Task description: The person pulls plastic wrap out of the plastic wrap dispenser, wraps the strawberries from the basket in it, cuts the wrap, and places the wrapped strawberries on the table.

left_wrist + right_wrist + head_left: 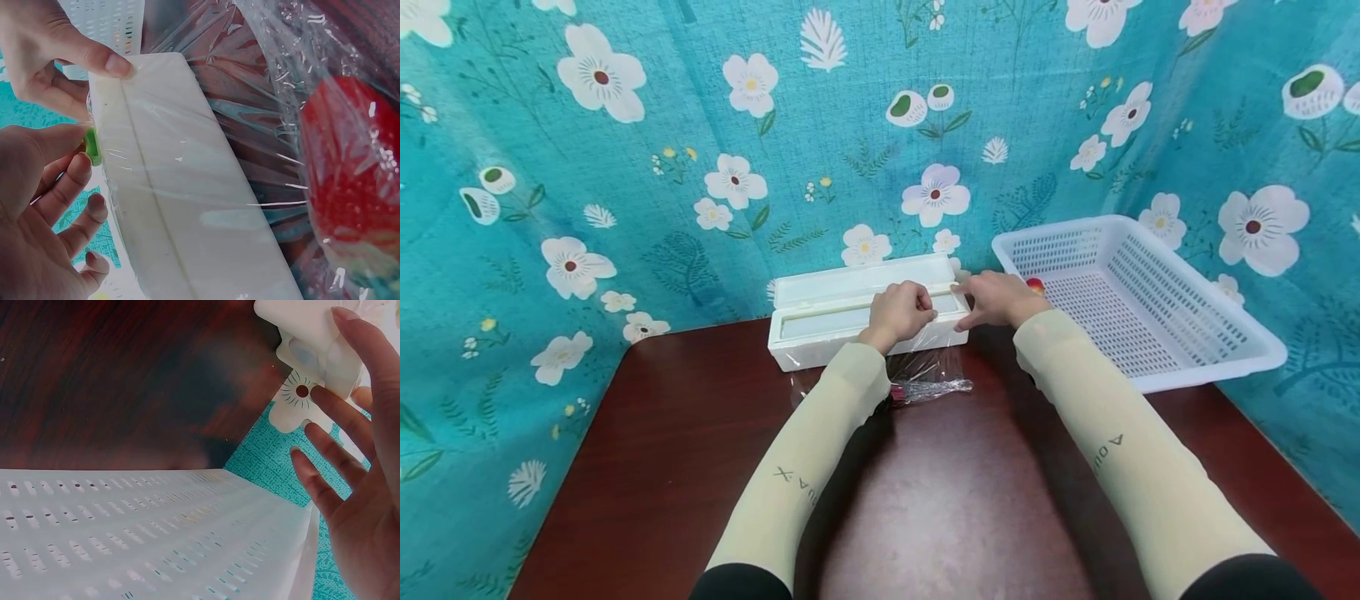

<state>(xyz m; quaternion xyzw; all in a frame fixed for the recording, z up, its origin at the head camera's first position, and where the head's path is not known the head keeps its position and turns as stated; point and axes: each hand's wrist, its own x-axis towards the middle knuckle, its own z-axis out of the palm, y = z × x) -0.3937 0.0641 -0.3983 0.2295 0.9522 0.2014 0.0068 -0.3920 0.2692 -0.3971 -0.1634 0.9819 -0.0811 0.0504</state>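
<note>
A long white cling film dispenser [801,356] stands at the back of the table with its lid [865,279] raised. My left hand [898,315] is over its front edge, pinching a small green slider [92,149] between thumb and fingers, as the left wrist view shows. With thumb in front and fingers behind, my right hand [997,298] grips the dispenser's right end. Clear film [934,367] hangs over the front and bunches on the tabletop. Under the film lies a red, bumpy object [350,162]; its kind is unclear, and my left arm partly covers it in the head view.
To the right stands a white slotted plastic basket [1206,321], with a small red and yellow item [1036,286] at its near left side. The dark wooden table [955,500] meets a blue flowered cloth [685,200] behind.
</note>
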